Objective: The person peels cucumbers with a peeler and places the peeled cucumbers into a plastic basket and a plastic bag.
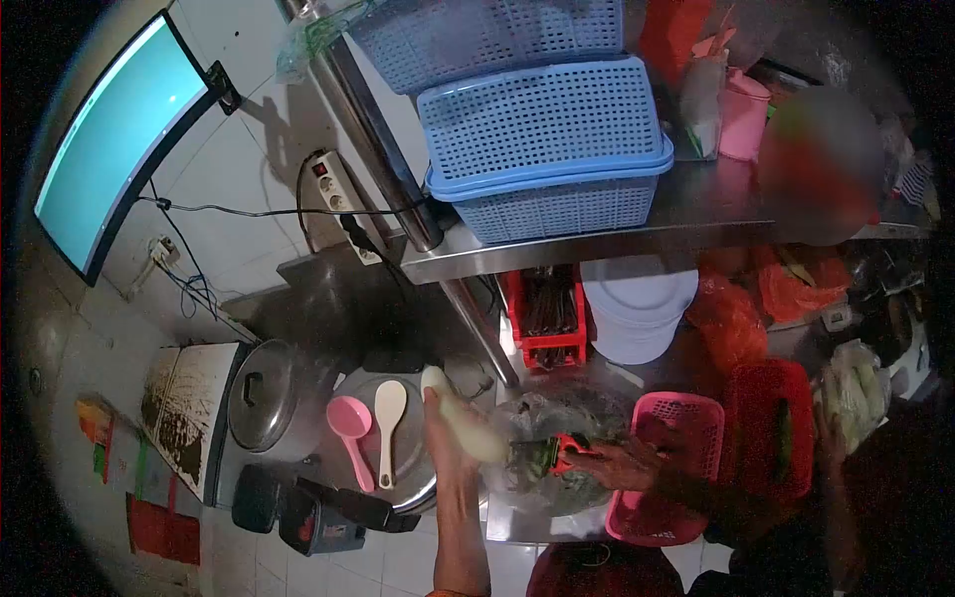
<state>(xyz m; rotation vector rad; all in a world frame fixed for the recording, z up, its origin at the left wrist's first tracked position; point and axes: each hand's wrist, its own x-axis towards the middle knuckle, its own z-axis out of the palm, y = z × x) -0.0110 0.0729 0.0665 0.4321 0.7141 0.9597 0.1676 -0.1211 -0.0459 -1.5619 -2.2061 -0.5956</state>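
My left hand (450, 438) is wrapped round a pale, long peeled vegetable (476, 430), which looks like a cucumber; it is blurred at its right end. To the right, my right hand (622, 464) grips a red-handled peeler (569, 453), its head pointing toward the vegetable with a small gap between. Beneath the peeler lies a clear plastic bag (557, 493) with dark green peelings in it. A pink basket (652, 512) stands partly behind my right forearm.
A red basket (808, 438) with a green cucumber is on the right. A pink ladle (350, 418) and a cream rice paddle (389, 413) rest on a round metal lid at left. Blue baskets (542, 129) sit on the steel shelf (557, 254) above.
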